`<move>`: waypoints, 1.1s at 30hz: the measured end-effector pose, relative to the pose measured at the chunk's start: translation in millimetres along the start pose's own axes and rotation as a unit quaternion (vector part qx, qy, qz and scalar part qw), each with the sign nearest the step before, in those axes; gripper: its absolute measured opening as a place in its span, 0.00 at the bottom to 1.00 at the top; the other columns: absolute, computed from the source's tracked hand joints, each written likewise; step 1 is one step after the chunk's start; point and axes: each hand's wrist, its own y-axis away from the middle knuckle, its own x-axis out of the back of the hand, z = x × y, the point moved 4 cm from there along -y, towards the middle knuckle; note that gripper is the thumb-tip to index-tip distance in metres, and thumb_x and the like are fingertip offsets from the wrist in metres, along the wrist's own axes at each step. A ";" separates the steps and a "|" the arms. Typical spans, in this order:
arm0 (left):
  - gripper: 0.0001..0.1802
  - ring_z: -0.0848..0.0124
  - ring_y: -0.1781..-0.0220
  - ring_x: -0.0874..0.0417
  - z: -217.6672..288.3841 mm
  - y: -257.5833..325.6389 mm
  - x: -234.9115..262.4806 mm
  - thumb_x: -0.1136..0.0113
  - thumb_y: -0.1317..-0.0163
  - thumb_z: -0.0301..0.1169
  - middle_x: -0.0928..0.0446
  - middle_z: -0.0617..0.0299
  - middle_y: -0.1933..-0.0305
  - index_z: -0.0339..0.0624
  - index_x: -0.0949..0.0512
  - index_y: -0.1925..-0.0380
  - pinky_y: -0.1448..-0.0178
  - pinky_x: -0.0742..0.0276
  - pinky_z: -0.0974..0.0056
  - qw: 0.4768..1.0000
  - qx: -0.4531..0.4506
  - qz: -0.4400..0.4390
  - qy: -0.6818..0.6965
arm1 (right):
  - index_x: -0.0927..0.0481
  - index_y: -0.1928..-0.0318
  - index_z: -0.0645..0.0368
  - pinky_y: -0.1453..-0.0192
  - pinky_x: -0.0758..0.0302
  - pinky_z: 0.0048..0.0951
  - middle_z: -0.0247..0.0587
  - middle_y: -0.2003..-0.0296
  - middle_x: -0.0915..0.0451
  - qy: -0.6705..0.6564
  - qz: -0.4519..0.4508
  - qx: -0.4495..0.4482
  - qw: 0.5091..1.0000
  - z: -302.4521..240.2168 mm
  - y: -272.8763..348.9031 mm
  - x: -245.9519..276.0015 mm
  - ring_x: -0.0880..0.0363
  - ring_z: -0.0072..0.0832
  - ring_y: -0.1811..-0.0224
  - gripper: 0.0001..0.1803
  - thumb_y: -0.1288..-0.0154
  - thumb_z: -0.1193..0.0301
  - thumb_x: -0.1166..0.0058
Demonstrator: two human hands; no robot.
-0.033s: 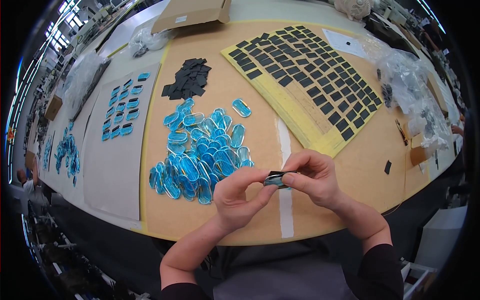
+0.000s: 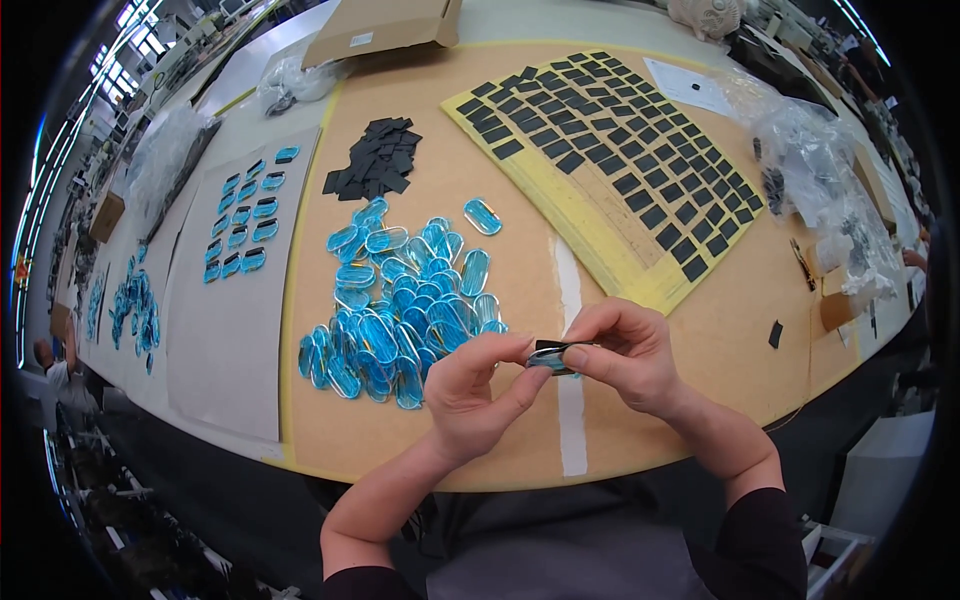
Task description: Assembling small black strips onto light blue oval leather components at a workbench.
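Note:
Between my two hands is a blue oval piece [image 2: 549,359] with a light rim, and a black strip [image 2: 562,346] lies along it. My left hand [image 2: 478,390] pinches its left end between thumb and forefinger. At the other end, my right hand [image 2: 627,357] grips the piece and the strip, its thumb pressed on top. The fingers hide part of both. Just left of my left hand spreads a heap of similar blue oval pieces [image 2: 400,320]. One loose blue oval piece [image 2: 483,216] lies beyond the heap.
Black rectangles stand in rows on a yellow-edged board [image 2: 600,240]. A pile of black rectangles [image 2: 375,160] lies behind the blue heap. Left, a grey sheet [image 2: 225,350] bears blue pieces with black bands. Plastic bags [image 2: 815,165] and tweezers [image 2: 802,264] lie right; a cardboard box [image 2: 385,25] stands behind.
My left hand's fingers have shifted very slightly left along the blue oval piece. My right hand keeps its grip, and everything on the table is unchanged.

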 end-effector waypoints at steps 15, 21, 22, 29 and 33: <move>0.22 0.80 0.61 0.22 -1.4 2.6 -2.3 0.38 0.41 0.16 0.22 0.62 0.60 0.37 0.31 0.47 0.58 0.25 0.77 0.990 0.120 -0.022 0.076 | 0.24 0.59 0.64 0.56 0.24 0.19 0.35 0.64 0.19 -0.057 0.027 -0.005 0.998 3.0 4.8 -3.5 0.21 0.16 0.61 0.06 0.35 0.80 0.43; 0.21 0.77 0.55 0.20 -5.9 -1.0 -1.7 0.40 0.41 0.15 0.22 0.59 0.56 0.33 0.29 0.47 0.51 0.25 0.74 0.982 0.174 -0.046 0.062 | 0.24 0.59 0.65 0.54 0.21 0.23 0.37 0.63 0.19 -0.045 0.000 -0.005 0.999 0.9 -0.3 -1.8 0.19 0.20 0.58 0.06 0.36 0.82 0.43; 0.21 0.77 0.55 0.20 -6.4 -2.1 -1.3 0.40 0.41 0.15 0.22 0.59 0.56 0.33 0.29 0.47 0.51 0.25 0.74 0.982 0.174 -0.045 0.062 | 0.24 0.59 0.66 0.53 0.20 0.24 0.38 0.63 0.19 -0.045 -0.004 -0.013 0.999 2.0 -0.4 -2.2 0.19 0.21 0.57 0.06 0.36 0.82 0.43; 0.11 0.78 0.57 0.22 -5.9 -4.1 -0.9 0.39 0.40 0.18 0.21 0.62 0.60 0.32 0.23 0.56 0.52 0.26 0.73 0.978 0.192 -0.065 0.055 | 0.24 0.59 0.65 0.55 0.23 0.20 0.35 0.64 0.20 -0.043 0.002 -0.038 0.998 6.8 1.2 -2.8 0.20 0.17 0.60 0.07 0.37 0.81 0.42; 0.09 0.79 0.58 0.22 -4.8 -4.0 -0.8 0.39 0.39 0.18 0.21 0.62 0.61 0.32 0.23 0.58 0.53 0.27 0.73 0.978 0.189 -0.065 0.053 | 0.24 0.59 0.64 0.55 0.24 0.19 0.34 0.63 0.20 -0.043 -0.006 -0.050 0.998 6.3 1.6 -2.0 0.21 0.16 0.59 0.06 0.36 0.81 0.42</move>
